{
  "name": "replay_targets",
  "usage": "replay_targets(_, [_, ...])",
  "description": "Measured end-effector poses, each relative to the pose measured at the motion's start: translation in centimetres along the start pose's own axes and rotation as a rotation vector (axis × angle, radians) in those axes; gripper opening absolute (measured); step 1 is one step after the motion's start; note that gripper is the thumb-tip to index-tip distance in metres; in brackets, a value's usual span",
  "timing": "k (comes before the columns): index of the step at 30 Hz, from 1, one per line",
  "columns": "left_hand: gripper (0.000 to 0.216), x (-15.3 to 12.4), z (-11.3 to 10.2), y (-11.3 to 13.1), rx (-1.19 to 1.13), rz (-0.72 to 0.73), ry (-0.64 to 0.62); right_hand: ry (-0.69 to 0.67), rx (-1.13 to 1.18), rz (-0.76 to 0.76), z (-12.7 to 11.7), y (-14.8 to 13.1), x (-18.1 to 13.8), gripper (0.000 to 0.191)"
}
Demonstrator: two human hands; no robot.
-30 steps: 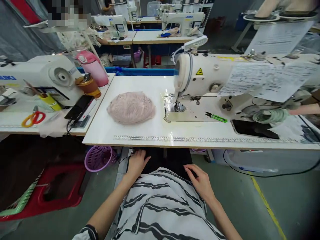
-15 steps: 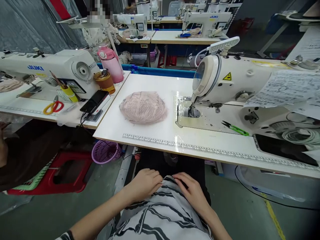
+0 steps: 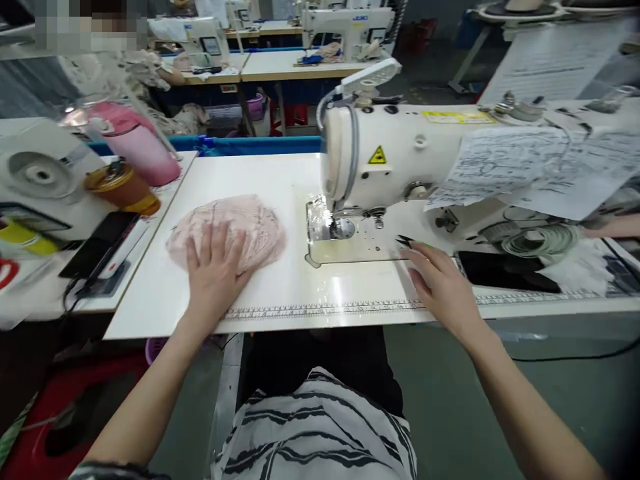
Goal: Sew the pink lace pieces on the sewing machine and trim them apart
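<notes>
My left hand (image 3: pixel 215 270) lies with fingers spread on a pale pink lacy fabric piece (image 3: pixel 250 230), left of the sewing machine (image 3: pixel 390 153). It rests flat on the near part of the piece. My right hand (image 3: pixel 445 283) is over the thread snips (image 3: pixel 406 240), in front of the machine bed. The dark tips poke out past its fingers, and most of the green handle is covered. Its thumb stands apart from the fingers, and the snips still lie on the white table (image 3: pixel 280 293).
A black phone (image 3: pixel 505 270) and a coil of pale cord (image 3: pixel 540 239) lie at right. Written papers (image 3: pixel 500 167) hang over the machine. To the left are a pink bottle (image 3: pixel 135 143), an amber jar (image 3: pixel 123 187) and another phone (image 3: pixel 100 243). Another person's arm (image 3: pixel 615 227) shows at the right edge.
Both hands have left my lap: the left is now on the lacy fabric, the right at the snips. The view has turned right and a person's arm has appeared there.
</notes>
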State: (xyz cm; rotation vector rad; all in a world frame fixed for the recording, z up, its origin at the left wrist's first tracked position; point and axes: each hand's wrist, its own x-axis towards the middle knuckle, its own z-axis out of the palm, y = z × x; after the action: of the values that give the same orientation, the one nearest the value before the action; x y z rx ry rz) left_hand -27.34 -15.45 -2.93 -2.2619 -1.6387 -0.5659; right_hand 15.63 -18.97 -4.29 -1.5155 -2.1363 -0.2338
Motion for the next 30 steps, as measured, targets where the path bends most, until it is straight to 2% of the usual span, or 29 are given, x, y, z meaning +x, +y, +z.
replay_targets(4, [0.088, 0.1, 0.1, -1.9, -0.015, 0.049, 0.024, -0.159, -0.123, 0.032, 1.7, 3.5, 2.1, 0.045])
replay_targets(8, [0.087, 0.9, -0.5, -3.5, -0.053, 0.059, -0.039, -0.202, -0.155, 0.050, 2.0, 4.5, 3.5, 0.046])
replay_targets(11, [0.090, 1.4, -1.2, -3.3, 0.031, 0.109, -0.006, -0.221, -0.203, 0.040, 1.7, 5.0, 4.5, 0.045])
replay_targets(14, [0.090, 1.8, -1.5, -1.3, 0.087, 0.173, 0.102, -0.231, -0.262, 0.032, 1.8, 5.3, 5.5, 0.047])
replay_targets(16, [0.077, 2.2, -1.2, 0.8, 0.056, 0.213, 0.127, -0.226, -0.287, 0.011, 2.1, 5.0, 6.1, 0.044])
replay_targets(20, [0.034, 3.4, 0.5, 5.3, -0.075, 0.360, 0.000, -0.225, -0.203, -0.021, 2.2, 3.1, 6.9, 0.033])
replay_targets(22, [0.024, 4.2, 1.2, 6.8, -0.105, 0.391, -0.051, -0.220, -0.104, -0.040, 2.1, 1.9, 7.1, 0.030])
replay_targets(26, [0.020, 5.7, 2.0, 8.3, -0.120, 0.361, -0.085, -0.228, 0.040, -0.101, 3.0, 0.4, 7.9, 0.027])
replay_targets(30, [0.020, 5.7, 1.9, 8.3, -0.116, 0.304, -0.085, -0.237, 0.112, -0.118, 5.9, -0.2, 9.7, 0.037])
